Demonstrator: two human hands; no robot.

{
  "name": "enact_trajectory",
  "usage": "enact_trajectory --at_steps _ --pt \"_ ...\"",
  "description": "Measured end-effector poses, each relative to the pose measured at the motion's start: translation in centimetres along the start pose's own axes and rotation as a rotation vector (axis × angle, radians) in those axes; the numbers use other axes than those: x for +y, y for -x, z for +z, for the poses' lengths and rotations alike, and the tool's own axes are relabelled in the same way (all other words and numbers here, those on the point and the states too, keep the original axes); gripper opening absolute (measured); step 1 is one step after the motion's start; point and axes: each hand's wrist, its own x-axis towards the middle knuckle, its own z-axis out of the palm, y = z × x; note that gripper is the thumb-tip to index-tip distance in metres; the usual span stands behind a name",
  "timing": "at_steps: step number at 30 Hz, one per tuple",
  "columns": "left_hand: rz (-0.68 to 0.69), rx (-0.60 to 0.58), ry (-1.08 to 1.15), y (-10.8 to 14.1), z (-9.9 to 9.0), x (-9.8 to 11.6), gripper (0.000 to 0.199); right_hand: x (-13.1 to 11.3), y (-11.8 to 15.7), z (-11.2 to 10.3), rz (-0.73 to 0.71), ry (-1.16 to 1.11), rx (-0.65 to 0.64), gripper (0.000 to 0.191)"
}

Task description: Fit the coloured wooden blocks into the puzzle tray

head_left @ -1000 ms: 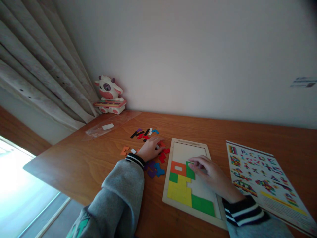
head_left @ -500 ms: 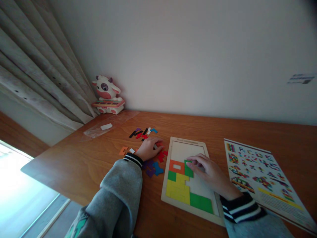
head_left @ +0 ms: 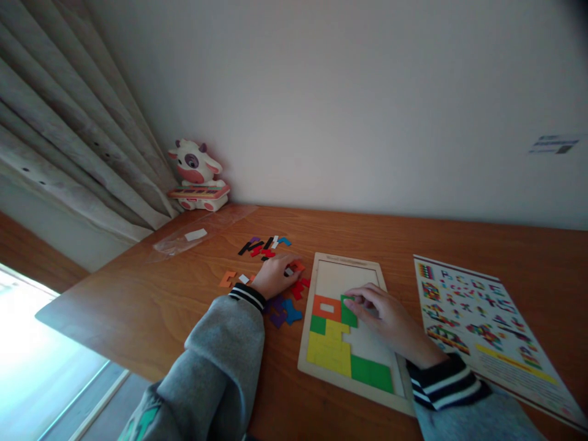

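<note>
A wooden puzzle board (head_left: 324, 376) lies in front of me, partly filled with flat yellow pieces (head_left: 328, 352), an orange piece (head_left: 316, 306) with a rectangular gap, and green pieces (head_left: 371, 373). My right hand (head_left: 372, 306) is over the board, fingers curled, with thumb and forefinger at a green puzzle piece (head_left: 349, 313) beside the orange one. To the board's left, my left hand (head_left: 273, 277) is among loose pieces, thumb and forefinger closed around an orange puzzle piece (head_left: 298, 265). Near it lie a red piece (head_left: 298, 289), a blue piece (head_left: 292, 312) and purple pieces (head_left: 277, 315).
Black, red, white and blue pieces (head_left: 264, 246) lie scattered farther back. A printed pattern sheet (head_left: 487, 331) is right of the board. At the back left stand a toy cow with a keyboard (head_left: 197, 174) and a clear plastic bag (head_left: 177, 245). A curtain (head_left: 78, 122) hangs at the left.
My left fingers have shifted slightly, and more of the orange piece shows between them. My right hand stays at the green piece. The whole view has moved a little.
</note>
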Motion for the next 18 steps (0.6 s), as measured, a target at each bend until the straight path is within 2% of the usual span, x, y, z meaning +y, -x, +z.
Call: enact_trajectory --at_steps 4,8,13,18 --pt "0.089 0.057 0.144 0.0 0.0 0.8 0.033 0.1 0.0 0.1 -0.002 0.003 0.007 0.034" --pt "0.249 -0.026 0.249 0.2 0.5 2.3 0.022 0.2 0.0 0.1 0.003 0.000 0.007 0.035" --pt "0.314 -0.179 0.202 0.5 1.2 3.5 0.023 0.3 -0.1 0.1 0.014 0.005 -0.005 0.036" --pt "0.374 -0.221 0.071 0.5 0.7 3.9 0.030 0.3 -0.1 0.1 0.010 -0.001 -0.015 0.038"
